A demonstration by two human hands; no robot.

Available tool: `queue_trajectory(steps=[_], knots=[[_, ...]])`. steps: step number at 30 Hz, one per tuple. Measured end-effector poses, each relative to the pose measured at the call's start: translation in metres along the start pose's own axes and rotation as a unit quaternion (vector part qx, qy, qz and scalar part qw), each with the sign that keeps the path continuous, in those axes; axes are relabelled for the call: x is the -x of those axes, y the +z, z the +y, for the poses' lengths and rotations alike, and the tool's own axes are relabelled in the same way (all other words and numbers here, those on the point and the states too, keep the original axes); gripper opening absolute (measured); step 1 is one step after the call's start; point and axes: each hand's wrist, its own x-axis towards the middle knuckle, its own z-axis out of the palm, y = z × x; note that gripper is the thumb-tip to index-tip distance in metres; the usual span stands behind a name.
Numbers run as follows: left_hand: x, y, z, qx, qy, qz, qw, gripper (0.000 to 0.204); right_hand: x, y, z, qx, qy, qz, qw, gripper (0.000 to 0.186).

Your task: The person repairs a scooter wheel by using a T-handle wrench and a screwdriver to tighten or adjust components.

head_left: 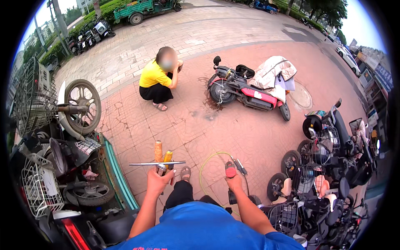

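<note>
My left hand (pixel 157 182) is closed around a bundle of hand tools in front of my left knee. A long silver metal bar (pixel 143 163) lies crosswise on top of it. Behind the bar stand an orange handle (pixel 158 150) and a yellow handle (pixel 168 156); their lower ends are hidden. My right hand (pixel 236 183) grips a red and black tool (pixel 230 171), whose kind I cannot make out. Close to it are a yellow-green hose (pixel 204 166) and a dark cylindrical fitting (pixel 240 165) with a black cable or hose.
Ahead, a red and black electric scooter (pixel 254 96) lies on its side, a pale cover (pixel 273 73) over its front. A person in yellow (pixel 156 77) squats left of it. A cart's green edge (pixel 121 175), loaded with bike parts, borders my left. Parked scooters (pixel 316 166) crowd the right.
</note>
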Motion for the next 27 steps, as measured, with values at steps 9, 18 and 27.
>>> queue_trajectory(steps=[9, 18, 27], knots=[[-0.331, 0.069, 0.165, -0.274, 0.025, -0.152, 0.949, 0.036, -0.178, -0.025, -0.063, -0.125, 0.107, -0.001, 0.986, 0.024], [-0.678, 0.31, 0.078, -0.457, 0.017, -0.231, 0.859, 0.059, -0.514, 0.021, 0.018, 0.005, 0.209, -0.057, 0.976, 0.06], [-0.931, 0.532, -0.245, -0.536, 0.107, -0.416, 0.727, 0.037, -0.815, 0.158, 0.1, 0.076, 0.206, -0.048, 0.974, 0.064]])
